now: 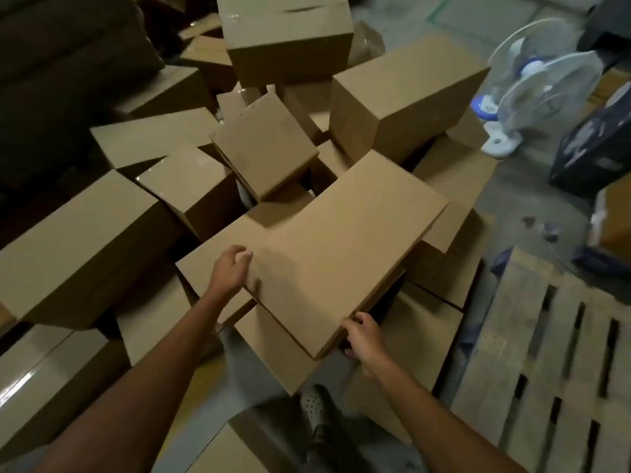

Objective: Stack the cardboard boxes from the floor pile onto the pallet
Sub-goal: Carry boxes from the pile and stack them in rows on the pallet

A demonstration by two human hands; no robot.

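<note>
Single head-worn wide-angle view, facing forward and steeply down from close above the pile of boxes (85,240); the held box (341,240) sits centre, pallet (491,339) lower right.

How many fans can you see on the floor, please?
2: the front fan stands right of the box pile, the rear fan just behind it, partly covered. Others may be hidden.

A flat box (341,240) lies on top of the floor pile between the hands, the left hand (230,268) at its near left corner and the right hand (362,336) at its near right edge. A large box (78,247) sits left of the left hand. The pallet (546,370) lies right of the right hand. A fan (539,93) stands well beyond it.
</note>
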